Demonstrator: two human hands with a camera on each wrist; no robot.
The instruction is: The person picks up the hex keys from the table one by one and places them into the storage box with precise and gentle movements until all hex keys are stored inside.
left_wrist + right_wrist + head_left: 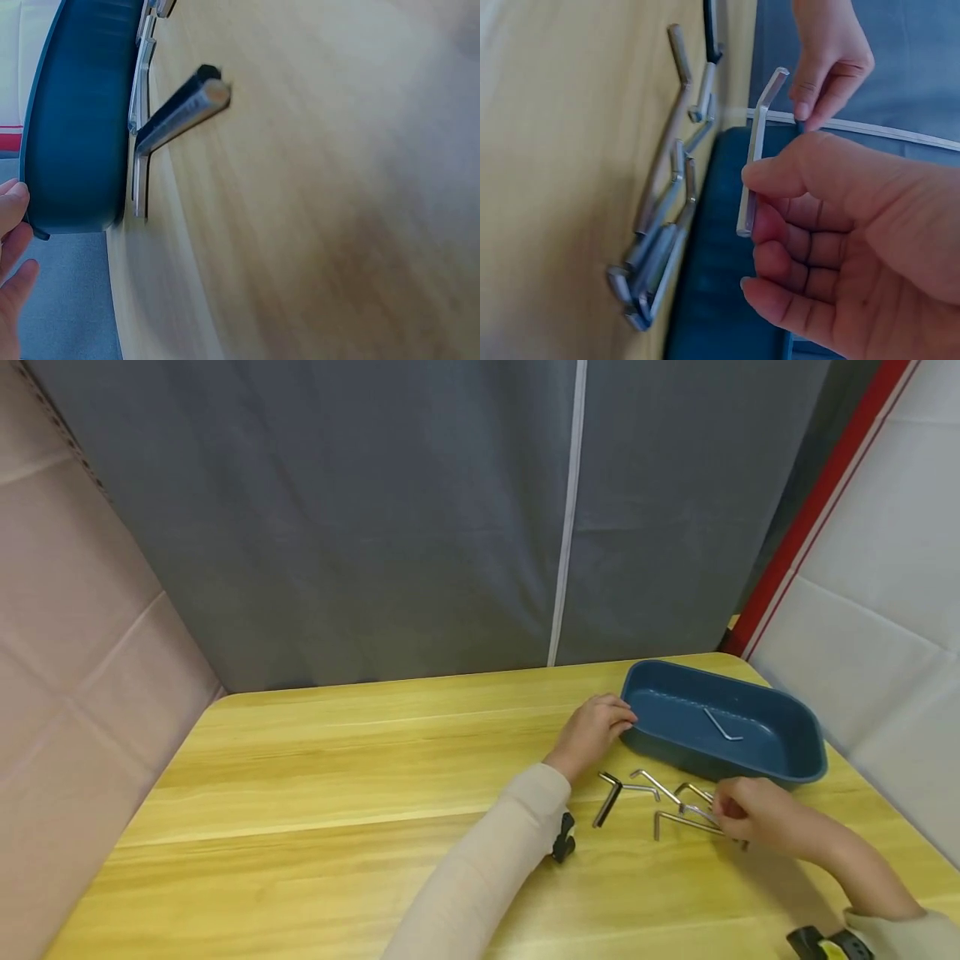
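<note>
Dark blue tray (795,758), silver hex keys (678,806), yellow wood-grain table (337,793).

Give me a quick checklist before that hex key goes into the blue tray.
1. Right hand pinches a silver hex key: ok.
2. Key lifted off the table: ok.
3. Left hand touches the blue tray at its near corner: ok.
4. Tray has room, only one hex key inside: ok.
5. Loose hex keys on the table stay out of the path: cannot tell.
</note>
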